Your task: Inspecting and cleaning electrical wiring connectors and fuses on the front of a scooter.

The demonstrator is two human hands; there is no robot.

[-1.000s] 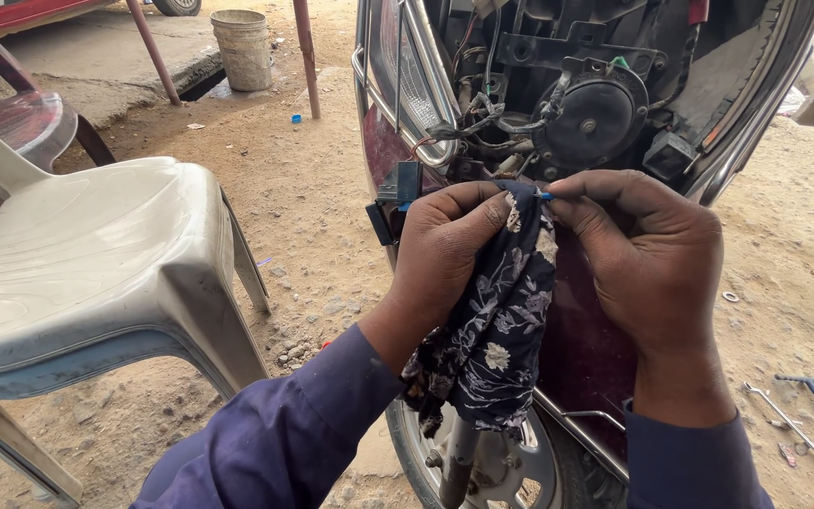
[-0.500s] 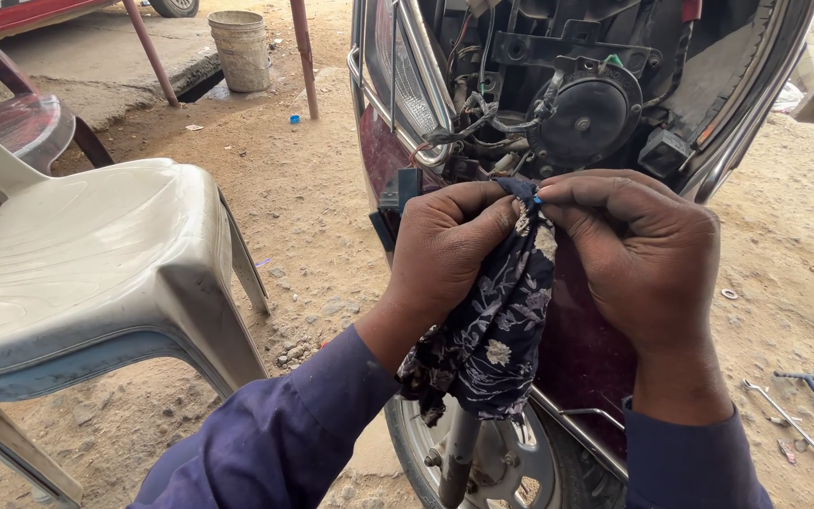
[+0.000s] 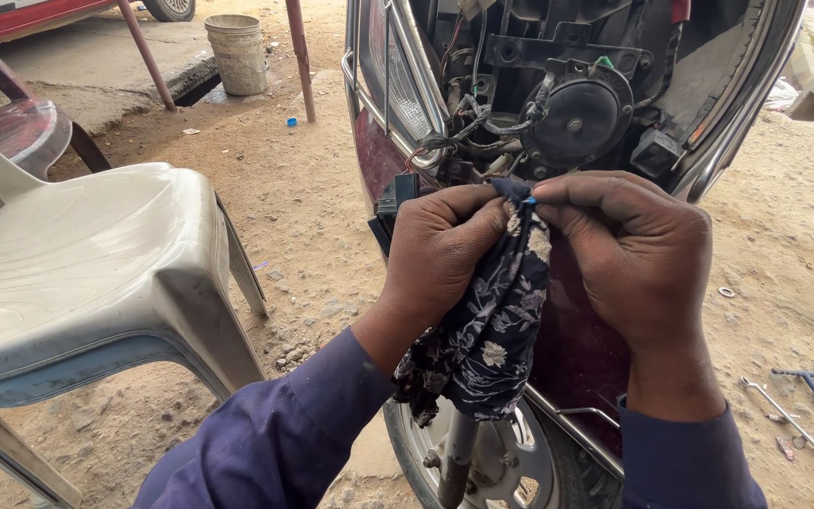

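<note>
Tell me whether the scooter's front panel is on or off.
Off: the scooter shows bare wiring and a round black horn above both hands.

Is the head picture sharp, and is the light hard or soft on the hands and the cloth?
Head view: soft daylight, no hard shadows; left hand, right hand and flowered cloth are sharp; the scooter's open front is darker inside; the white chair looks pale, without glare.
</note>
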